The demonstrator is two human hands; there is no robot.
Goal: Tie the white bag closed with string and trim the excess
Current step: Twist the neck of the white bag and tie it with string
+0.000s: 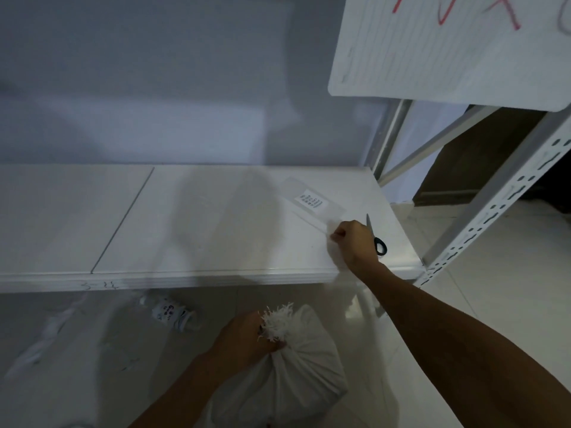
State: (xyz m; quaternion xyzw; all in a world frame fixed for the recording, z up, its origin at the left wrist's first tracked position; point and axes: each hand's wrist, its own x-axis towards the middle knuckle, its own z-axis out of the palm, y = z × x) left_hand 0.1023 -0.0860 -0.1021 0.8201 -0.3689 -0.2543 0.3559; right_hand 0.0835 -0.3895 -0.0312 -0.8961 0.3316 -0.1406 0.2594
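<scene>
The white bag [296, 375] stands on the floor at the bottom centre. Its neck is gathered, and a frayed white top [278, 322] sticks up. My left hand [244, 341] is closed around that neck. My right hand [355, 242] reaches onto the white shelf [185, 230], fingers pinched on a pale, translucent strip [336, 257] that looks like string and trails toward the shelf's front edge. Black-handled scissors [378, 242] lie just behind this hand, partly hidden by it. A clear packet with a printed label [312, 200] lies beyond the fingertips.
A perforated white metal rack post [494, 211] rises at the right, and a white board with red writing [448, 47] hangs above it. On the glossy floor under the shelf lie a small printed roll [173, 313] and white scraps [46, 338].
</scene>
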